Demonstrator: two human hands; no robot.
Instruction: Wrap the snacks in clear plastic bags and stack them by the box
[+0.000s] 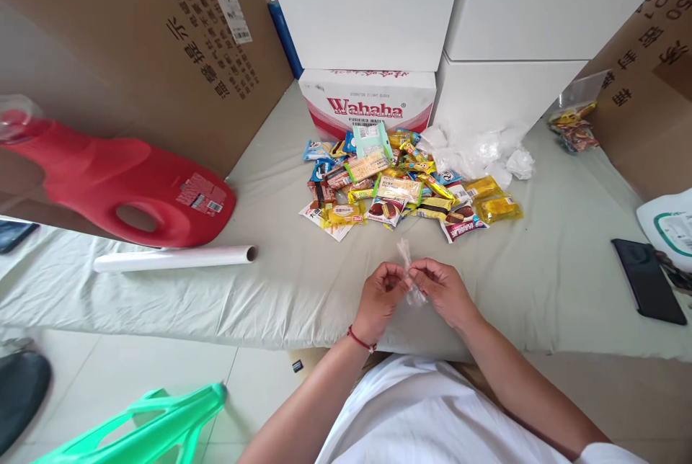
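Observation:
A small clear plastic bag (416, 297), bunched and twisted, is pinched between my two hands near the front edge of the cloth-covered surface. My left hand (381, 295), with a red cord bracelet at the wrist, grips it from the left. From the other side my right hand (442, 290) pinches it, fingertips almost touching the left ones. Just beyond lies a heap of wrapped snacks (397, 189) in yellow, blue, brown and white packets. Crumpled white plastic bags (481, 150) lie at the heap's right side.
A Wahaha carton (373, 100) stands behind the snacks. Left are a red detergent jug (130, 183) on its side and a white roll (176, 259). A phone (649, 280) and white bottle (670, 226) lie right. Large cardboard boxes (130, 39) flank the surface; a green stool (145, 421) stands below.

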